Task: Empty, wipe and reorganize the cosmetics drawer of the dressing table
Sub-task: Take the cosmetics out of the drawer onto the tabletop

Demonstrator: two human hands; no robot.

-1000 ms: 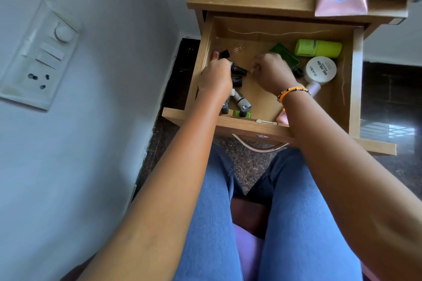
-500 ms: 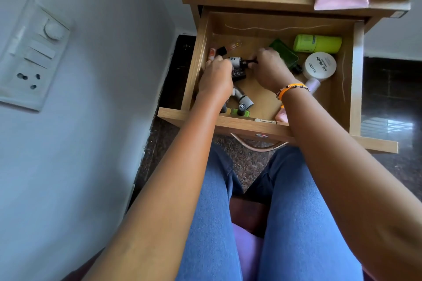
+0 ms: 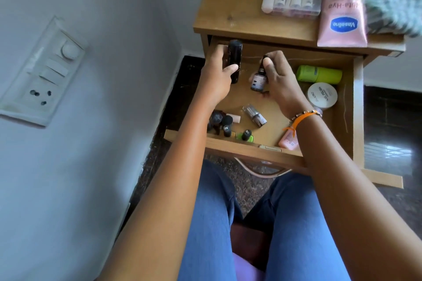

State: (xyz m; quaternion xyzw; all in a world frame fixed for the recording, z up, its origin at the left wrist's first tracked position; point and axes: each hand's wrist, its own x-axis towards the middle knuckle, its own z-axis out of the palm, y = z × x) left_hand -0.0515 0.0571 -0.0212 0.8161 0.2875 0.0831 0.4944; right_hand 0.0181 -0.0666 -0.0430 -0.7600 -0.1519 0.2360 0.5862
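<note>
Left hand [image 3: 215, 75] gripping black tube [image 3: 75, 61], long axis upright; right hand [image 3: 277, 80] pinching small bottle [image 3: 258, 81]; worktop [image 3: 228, 16] lying directly beyond, nearer the left.

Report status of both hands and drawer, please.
Left hand grips black tube. Right hand holds small bottle. Drawer open, not emptied.

At my 1 o'clock, a pink tube [image 3: 342, 13] on the desk [image 3: 228, 7] reads "Vaseline" upside down on a blue oval, with part of a word ending "-Hya" above it. I see dark print on the lid of the white jar [image 3: 322, 94] in the drawer [image 3: 350, 107], too blurred to read. Labels on the small bottles are illegible.
</note>
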